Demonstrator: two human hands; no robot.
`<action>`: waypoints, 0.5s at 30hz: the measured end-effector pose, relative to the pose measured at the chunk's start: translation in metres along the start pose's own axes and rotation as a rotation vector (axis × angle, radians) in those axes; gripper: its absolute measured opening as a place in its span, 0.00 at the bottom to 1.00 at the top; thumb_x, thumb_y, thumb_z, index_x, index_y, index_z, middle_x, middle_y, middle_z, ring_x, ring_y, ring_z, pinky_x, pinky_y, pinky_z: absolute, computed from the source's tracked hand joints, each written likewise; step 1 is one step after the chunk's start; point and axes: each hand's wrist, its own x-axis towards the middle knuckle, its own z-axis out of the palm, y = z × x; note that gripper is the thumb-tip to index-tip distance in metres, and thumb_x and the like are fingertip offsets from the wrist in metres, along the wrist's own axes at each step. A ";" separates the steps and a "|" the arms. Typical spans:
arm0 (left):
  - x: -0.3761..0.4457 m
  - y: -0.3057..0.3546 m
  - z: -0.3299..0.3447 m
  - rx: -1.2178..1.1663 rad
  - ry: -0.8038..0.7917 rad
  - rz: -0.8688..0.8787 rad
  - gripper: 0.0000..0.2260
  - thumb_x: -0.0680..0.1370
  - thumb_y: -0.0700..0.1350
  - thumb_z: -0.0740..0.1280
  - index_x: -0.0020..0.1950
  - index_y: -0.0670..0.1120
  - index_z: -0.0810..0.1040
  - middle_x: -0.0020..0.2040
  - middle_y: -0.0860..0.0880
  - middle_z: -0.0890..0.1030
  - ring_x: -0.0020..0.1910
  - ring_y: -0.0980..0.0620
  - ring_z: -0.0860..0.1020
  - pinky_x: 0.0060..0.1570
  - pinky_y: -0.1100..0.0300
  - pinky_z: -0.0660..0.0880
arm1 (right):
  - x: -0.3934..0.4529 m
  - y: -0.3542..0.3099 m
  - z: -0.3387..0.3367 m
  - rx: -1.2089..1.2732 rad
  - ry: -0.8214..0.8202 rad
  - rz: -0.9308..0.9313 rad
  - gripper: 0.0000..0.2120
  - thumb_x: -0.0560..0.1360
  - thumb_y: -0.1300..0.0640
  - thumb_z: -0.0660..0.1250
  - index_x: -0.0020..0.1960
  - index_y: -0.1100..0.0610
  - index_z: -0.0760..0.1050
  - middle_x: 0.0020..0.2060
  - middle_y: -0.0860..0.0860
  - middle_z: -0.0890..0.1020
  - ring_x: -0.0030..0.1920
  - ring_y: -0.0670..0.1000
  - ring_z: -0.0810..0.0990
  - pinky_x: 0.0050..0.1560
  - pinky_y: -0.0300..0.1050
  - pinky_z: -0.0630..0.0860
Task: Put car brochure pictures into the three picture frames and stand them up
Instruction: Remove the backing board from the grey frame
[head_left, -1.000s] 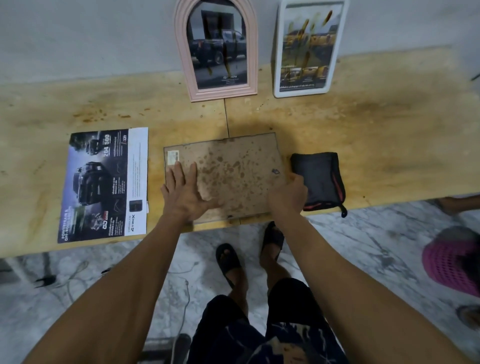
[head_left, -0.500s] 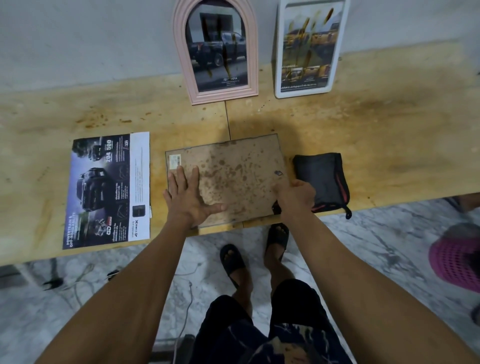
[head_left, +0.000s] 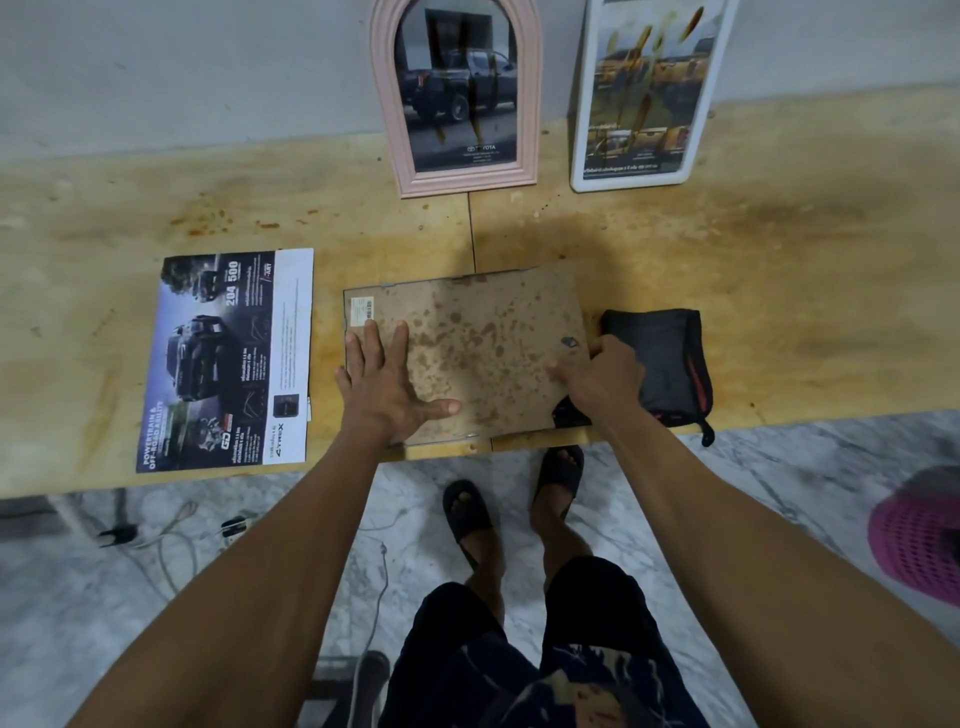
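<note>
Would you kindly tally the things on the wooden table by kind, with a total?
Picture frames: 3 (pink arched frame, white rectangular frame, brown-backed frame lying face down)
Loose car brochure pages: 1
Black fabric pouches: 1
Total: 5

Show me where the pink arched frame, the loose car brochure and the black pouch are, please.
pink arched frame (head_left: 525, 130): head view, on its right-hand pink rim.
car brochure (head_left: 228, 358): head view, on the printed dark car in its middle.
black pouch (head_left: 660, 358): head view, on the black fabric in its middle.
</note>
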 end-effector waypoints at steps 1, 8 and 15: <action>0.000 0.000 0.000 0.000 -0.002 0.000 0.59 0.63 0.74 0.71 0.82 0.56 0.39 0.81 0.46 0.33 0.79 0.42 0.31 0.75 0.35 0.39 | 0.000 0.001 0.000 -0.034 0.006 -0.012 0.18 0.68 0.48 0.76 0.49 0.55 0.73 0.49 0.52 0.78 0.47 0.52 0.76 0.40 0.44 0.74; -0.001 0.001 -0.004 -0.028 -0.011 -0.003 0.59 0.63 0.72 0.73 0.82 0.57 0.40 0.81 0.47 0.33 0.79 0.43 0.31 0.75 0.35 0.39 | -0.003 -0.001 0.000 -0.152 0.004 -0.002 0.20 0.68 0.42 0.73 0.50 0.52 0.70 0.55 0.55 0.76 0.54 0.58 0.75 0.59 0.57 0.74; -0.002 0.001 -0.004 -0.066 0.012 -0.015 0.60 0.62 0.69 0.76 0.82 0.57 0.42 0.81 0.48 0.34 0.79 0.44 0.32 0.75 0.35 0.40 | -0.003 -0.001 0.001 -0.095 -0.001 -0.004 0.18 0.69 0.47 0.74 0.51 0.52 0.70 0.49 0.51 0.75 0.58 0.56 0.72 0.59 0.57 0.74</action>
